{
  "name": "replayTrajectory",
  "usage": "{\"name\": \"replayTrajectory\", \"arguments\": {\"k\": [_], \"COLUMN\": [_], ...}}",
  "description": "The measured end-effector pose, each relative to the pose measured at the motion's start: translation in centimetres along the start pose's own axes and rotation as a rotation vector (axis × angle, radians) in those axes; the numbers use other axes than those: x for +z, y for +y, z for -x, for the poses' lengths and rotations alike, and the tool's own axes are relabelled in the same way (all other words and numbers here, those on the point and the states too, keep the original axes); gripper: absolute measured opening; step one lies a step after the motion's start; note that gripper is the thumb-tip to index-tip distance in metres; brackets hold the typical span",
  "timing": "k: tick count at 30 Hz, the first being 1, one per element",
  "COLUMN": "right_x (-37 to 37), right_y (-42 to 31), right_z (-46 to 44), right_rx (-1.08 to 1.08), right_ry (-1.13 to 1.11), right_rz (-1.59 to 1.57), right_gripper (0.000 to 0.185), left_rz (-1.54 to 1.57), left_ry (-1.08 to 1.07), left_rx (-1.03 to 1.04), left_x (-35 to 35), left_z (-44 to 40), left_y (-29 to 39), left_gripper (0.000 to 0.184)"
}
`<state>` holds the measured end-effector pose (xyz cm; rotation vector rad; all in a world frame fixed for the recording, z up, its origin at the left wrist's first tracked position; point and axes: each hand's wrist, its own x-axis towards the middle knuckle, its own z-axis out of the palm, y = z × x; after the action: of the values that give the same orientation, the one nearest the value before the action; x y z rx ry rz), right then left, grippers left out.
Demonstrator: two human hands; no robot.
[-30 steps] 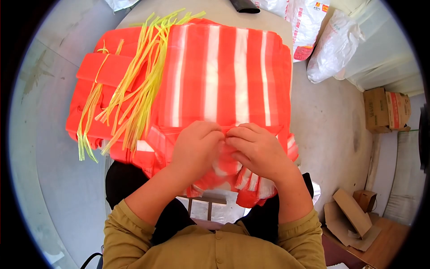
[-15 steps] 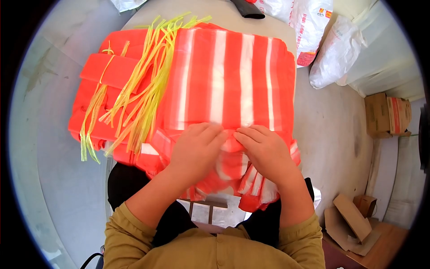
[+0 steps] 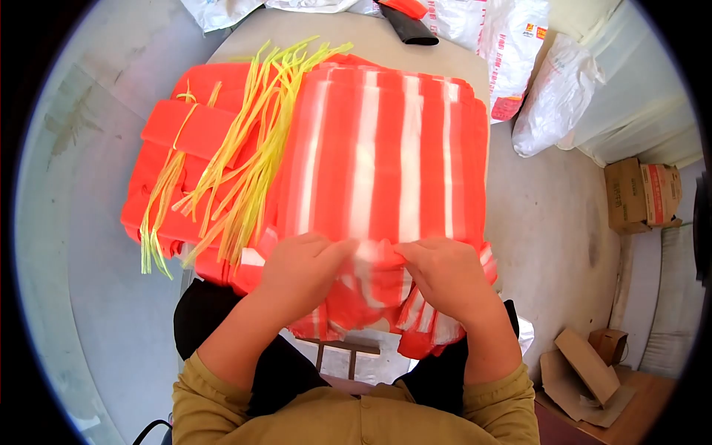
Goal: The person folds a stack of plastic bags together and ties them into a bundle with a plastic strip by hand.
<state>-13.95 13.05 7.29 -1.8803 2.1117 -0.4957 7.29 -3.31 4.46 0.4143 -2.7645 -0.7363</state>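
A pile of thin red-and-white striped plastic sheets or bags (image 3: 389, 156) lies in front of me on a table. At its near edge my left hand (image 3: 304, 271) pinches the red plastic between thumb and fingers. My right hand (image 3: 441, 271) grips the same edge a little to the right, with a small fold of film between the two hands. Loose striped ends hang below them over the table's edge. Yellow plastic strips (image 3: 256, 156) drape over the pile's left side, beside a folded red bundle (image 3: 185, 133) tied with a similar strip.
The beige table (image 3: 334, 26) shows behind the pile, with a black tube-like object (image 3: 415, 31) at its far edge. White printed sacks (image 3: 515, 52) stand beyond on the right. Cardboard boxes (image 3: 630, 196) sit against the right wall, and opened cardboard (image 3: 578, 374) lies at lower right.
Both hands have moved lower in view and slightly apart along the near edge, still holding the plastic. The pile and table also appear lower in the frame.
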Motion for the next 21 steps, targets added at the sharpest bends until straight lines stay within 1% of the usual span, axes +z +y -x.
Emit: {"name": "replayTrajectory", "arguments": {"k": [2,3,6,9,11,12,14,16,18,20,21], "right_x": [-1.0,-1.2,-1.5,-1.3,-1.1,-1.0,-0.9,-1.2,-1.4,-1.4,-2.0], "right_y": [-0.3,-0.1,1.0,2.3,2.7,2.9,3.0,3.0,3.6,5.1,5.3], "right_z": [0.1,0.2,-0.2,-1.4,-2.2,-2.3,-2.5,-2.1,-1.1,0.6,1.4], "right_rx": [0.028,0.033,0.063,0.134,0.208,0.230,0.273,0.367,0.431,0.465,0.480], "right_ry": [-0.162,-0.190,-0.266,-0.311,-0.336,-0.291,-0.201,-0.128,-0.065,-0.017,-0.041], "right_rz": [-0.005,-0.052,-0.187,-0.266,-0.263,-0.295,-0.362,-0.469,-0.535,-0.559,-0.582], "right_gripper": [0.019,0.017,0.014,0.013,0.015,0.016,0.017,0.028,0.041,0.054,0.057], "left_rz": [0.129,0.194,0.280,0.204,0.186,0.176,0.194,0.228,0.276,0.296,0.306], "left_ry": [-0.071,-0.108,-0.133,-0.234,-0.115,-0.055,-0.020,0.015,0.050,0.061,0.068], "left_rx": [-0.031,-0.045,-0.157,-0.264,-0.323,-0.352,-0.431,-0.491,-0.527,-0.561,-0.579], "left_x": [-1.8,-2.5,-3.6,-4.0,-3.2,-2.9,-2.4,-2.2,-2.1,-1.9,-1.8], "left_z": [0.4,0.6,1.4,2.0,2.2,2.3,1.9,1.5,1.0,0.9,0.9], "left_y": [0.5,0.6,-0.1,-2.0,-2.4,-2.6,-2.8,-2.6,-2.4,-2.4,-2.5], "left_gripper": [0.039,0.039,0.032,0.027,0.022,0.020,0.018,0.020,0.029,0.029,0.030]}}
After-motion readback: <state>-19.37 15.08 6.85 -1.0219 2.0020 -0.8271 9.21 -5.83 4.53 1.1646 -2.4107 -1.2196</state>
